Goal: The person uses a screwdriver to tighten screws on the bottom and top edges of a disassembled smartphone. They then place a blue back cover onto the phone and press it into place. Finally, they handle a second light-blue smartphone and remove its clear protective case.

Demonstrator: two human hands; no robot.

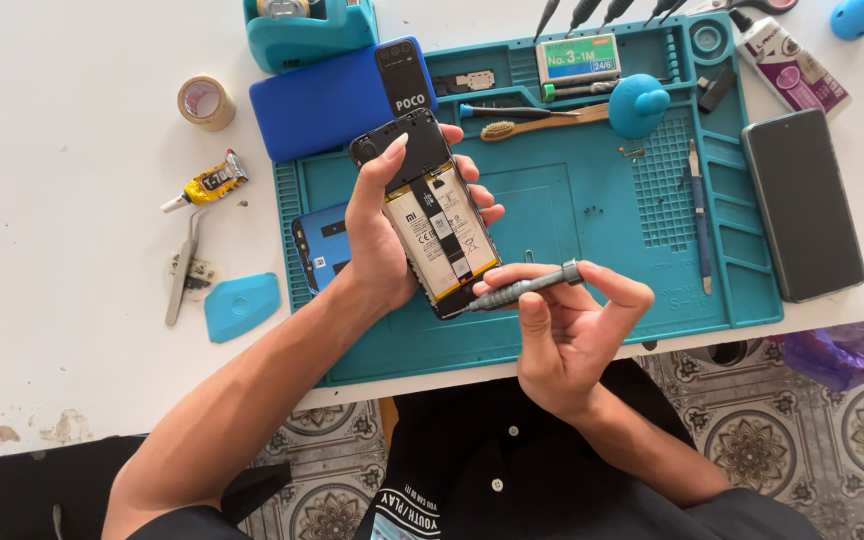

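Left hand wraps opened phone from its left side, thumb along upper edge, fingertips showing past far edge; battery side faces up. Right hand sits just below-right of phone, fingers pinched closed on grey screwdriver, tip touching phone's lower corner. Teal work mat lies under both hands. Blue back cover rests beyond left hand, dark phone far right of right hand.

arms: bare, no sleeves seen | left hand: long thumb nail | right hand: no rings | shirt: black, white buttons, white print low down
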